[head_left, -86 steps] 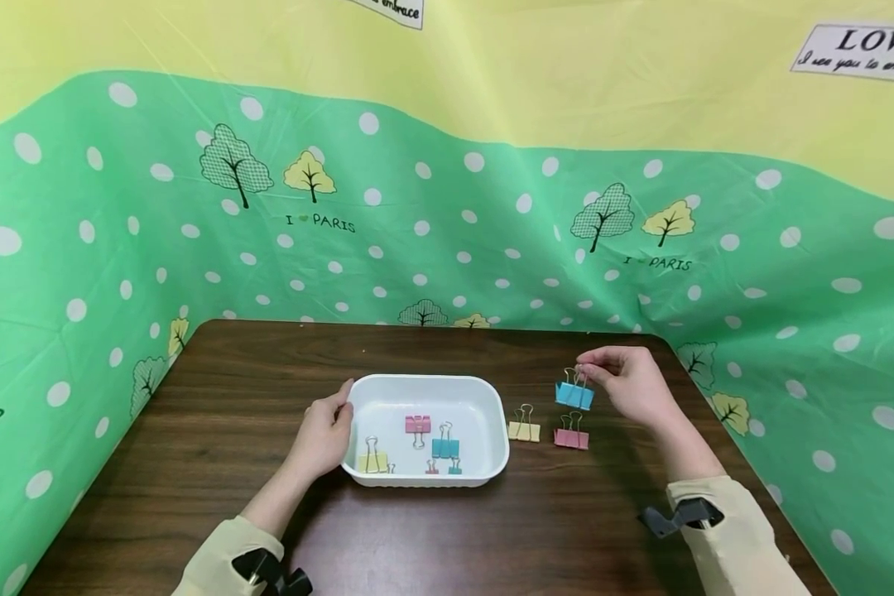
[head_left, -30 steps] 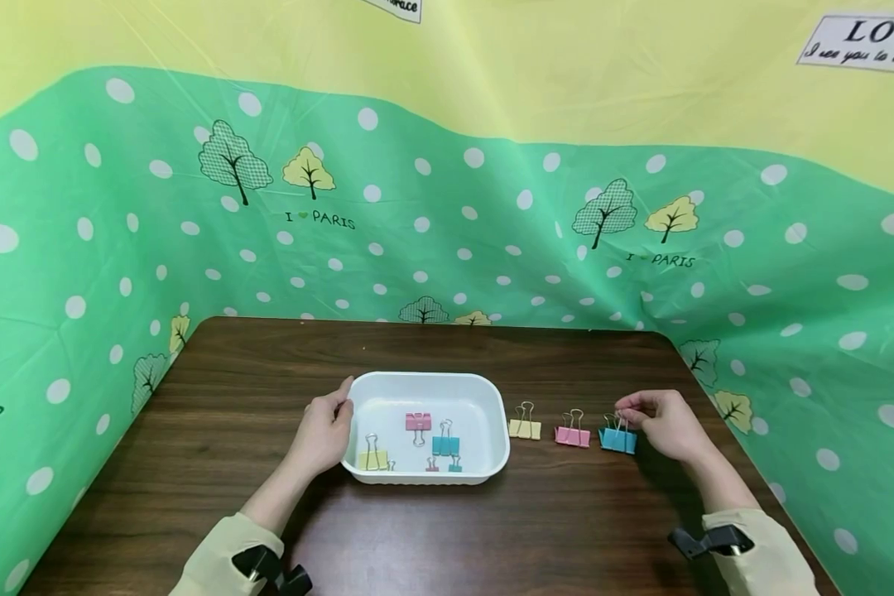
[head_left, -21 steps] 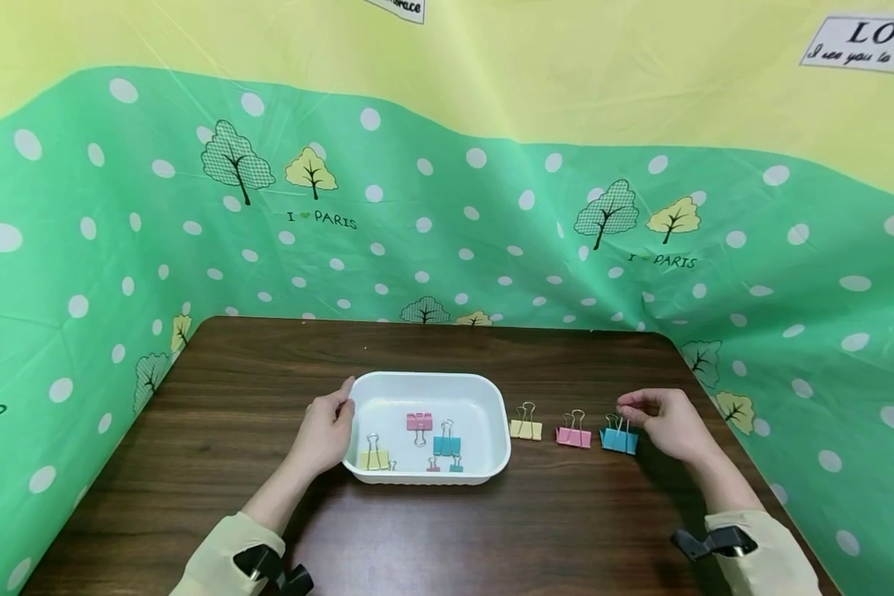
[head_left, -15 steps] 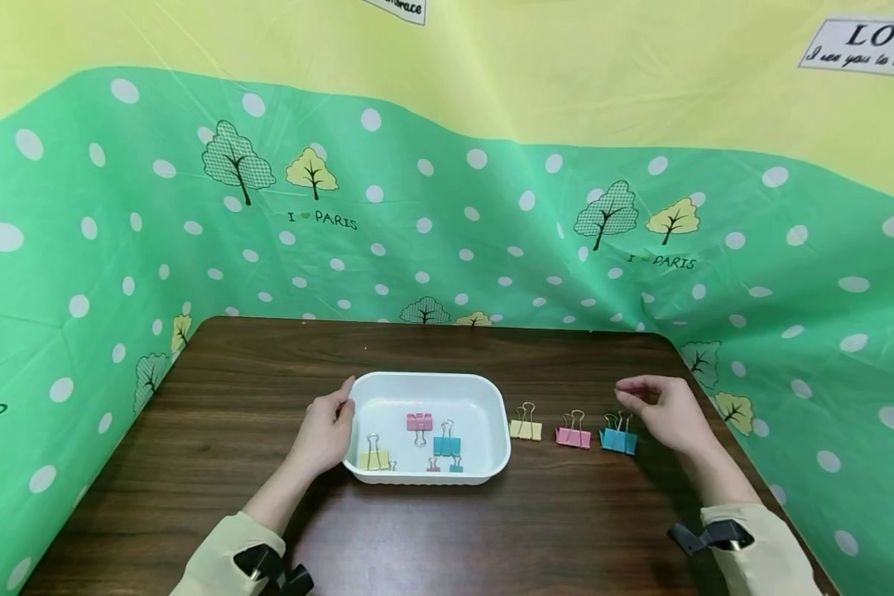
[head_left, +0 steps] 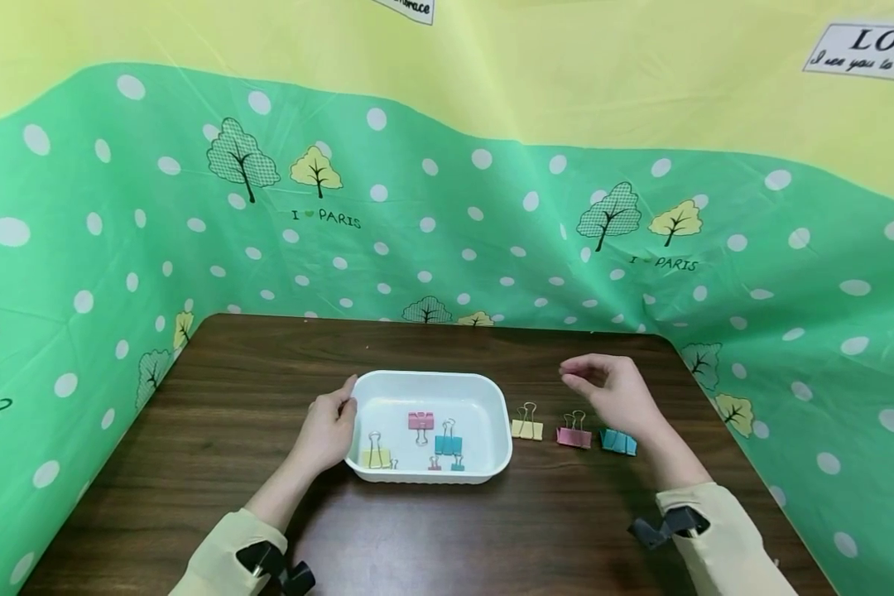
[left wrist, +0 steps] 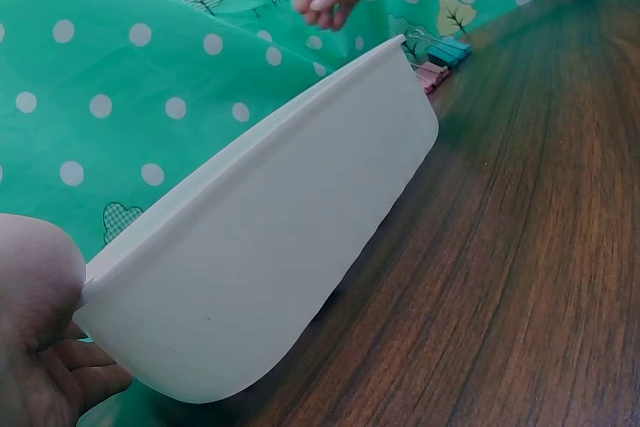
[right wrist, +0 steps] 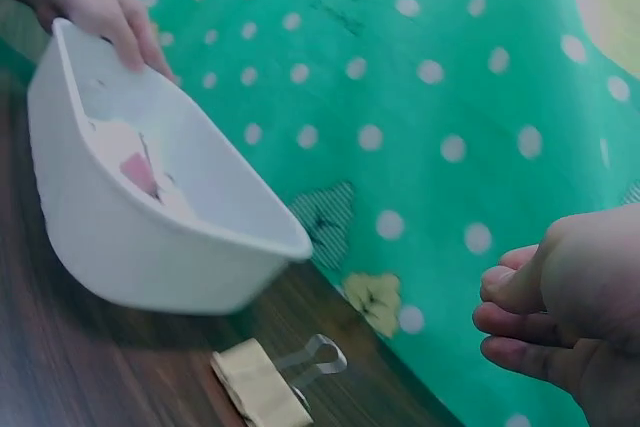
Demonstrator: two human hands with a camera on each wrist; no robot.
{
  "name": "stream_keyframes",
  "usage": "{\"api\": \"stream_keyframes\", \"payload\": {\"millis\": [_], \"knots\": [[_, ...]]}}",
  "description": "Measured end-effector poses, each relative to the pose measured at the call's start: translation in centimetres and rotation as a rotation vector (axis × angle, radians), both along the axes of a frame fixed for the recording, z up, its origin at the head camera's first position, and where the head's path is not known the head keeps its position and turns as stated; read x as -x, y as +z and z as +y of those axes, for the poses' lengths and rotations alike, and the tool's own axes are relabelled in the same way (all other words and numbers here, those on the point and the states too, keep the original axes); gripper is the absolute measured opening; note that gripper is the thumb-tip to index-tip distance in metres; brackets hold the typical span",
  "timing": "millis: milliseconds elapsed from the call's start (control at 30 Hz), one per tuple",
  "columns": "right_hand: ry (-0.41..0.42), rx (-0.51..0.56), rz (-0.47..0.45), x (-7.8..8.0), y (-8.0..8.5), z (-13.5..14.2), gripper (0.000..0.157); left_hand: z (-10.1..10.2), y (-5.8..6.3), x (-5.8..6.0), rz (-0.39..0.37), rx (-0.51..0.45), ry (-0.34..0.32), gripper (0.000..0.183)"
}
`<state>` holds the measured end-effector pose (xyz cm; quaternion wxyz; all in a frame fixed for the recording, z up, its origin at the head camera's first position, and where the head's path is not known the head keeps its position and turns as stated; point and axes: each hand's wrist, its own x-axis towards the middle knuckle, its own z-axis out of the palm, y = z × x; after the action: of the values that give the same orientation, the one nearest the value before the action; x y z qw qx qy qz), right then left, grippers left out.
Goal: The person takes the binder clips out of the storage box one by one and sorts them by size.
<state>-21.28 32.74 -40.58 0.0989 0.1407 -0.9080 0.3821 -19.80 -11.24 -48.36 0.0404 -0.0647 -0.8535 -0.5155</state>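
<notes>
My left hand [head_left: 324,432] grips the left end of a white plastic tray [head_left: 376,406], thumb at the rim and fingers on the outer side. Inside lie a pink binder clip [head_left: 420,421], a blue binder clip [head_left: 448,445], a yellow binder clip [head_left: 376,459] and several small ones. My right hand [head_left: 617,392] hovers above the table, holding nothing, its fingers loosely bent in the right wrist view. Right of the tray stand three large clips in a row: a yellow clip [head_left: 526,430], a pink clip [head_left: 574,437] and a blue clip [head_left: 618,442], whose handles the right hand hides.
The dark wood table [head_left: 417,546] has its far edge close to a green and yellow patterned curtain [head_left: 417,265], which also hangs at both sides. Black straps with camera mounts [head_left: 670,526] sit on both sleeves.
My right hand carried the blue clip down to the right end of the row and let go of it. It has since risen and moved left. The left hand stays on the tray.
</notes>
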Motion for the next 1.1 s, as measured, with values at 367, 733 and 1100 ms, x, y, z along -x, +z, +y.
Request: {"api": "stream_keyframes", "payload": {"millis": [367, 733, 1100], "knots": [[0.188, 0.107, -0.09, 0.3, -0.8, -7.0, 0.014, -0.1, -0.2, 0.0, 0.0, 0.002, 0.001, 0.046], [0.39, 0.028, -0.09, 0.7, -2.8, -13.1, 0.017, -0.2, -0.5, -0.2, 0.007, 0.006, 0.007, 0.045], [0.49, -0.058, -0.141, 0.7, -3.2, -16.9, 0.02, -0.1, -0.5, 0.1, -0.003, -0.01, 0.0, 0.045]]}}
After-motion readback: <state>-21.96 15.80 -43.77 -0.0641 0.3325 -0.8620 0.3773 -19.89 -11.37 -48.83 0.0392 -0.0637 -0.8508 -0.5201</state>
